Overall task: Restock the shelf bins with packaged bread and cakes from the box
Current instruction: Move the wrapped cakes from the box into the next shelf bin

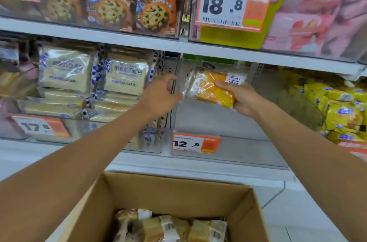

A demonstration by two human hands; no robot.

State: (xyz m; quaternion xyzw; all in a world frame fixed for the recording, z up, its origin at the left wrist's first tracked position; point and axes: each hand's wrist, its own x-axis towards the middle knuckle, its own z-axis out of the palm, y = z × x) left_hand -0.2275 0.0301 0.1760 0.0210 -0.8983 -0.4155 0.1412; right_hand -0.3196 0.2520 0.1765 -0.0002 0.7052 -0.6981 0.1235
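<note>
The step in hand is the placing of one packet into a bin. The right hand (241, 96) grips an orange-yellow cake packet (212, 89) by its right end and holds it in the air at the mouth of the middle bin (218, 120), the one with the 12.8 tag (195, 143) on its front. This bin shows only its bare floor, so I judge its restocking is just at the start. The left hand (158, 96) is just beside the packet's clear left end and the bin's left wall, with fingers bent. Whether it pinches anything I cannot tell. The next move, I think, calls for pushing the packet deep and laying it flat toward the back, to leave place for more. The box (178, 188) below stands open and has several wrapped cakes (170, 226) at its bottom. The left bin (111, 130) is stacked full of toast packs (123, 77); the right bin (309, 106) holds yellow packs (345, 114).
</note>
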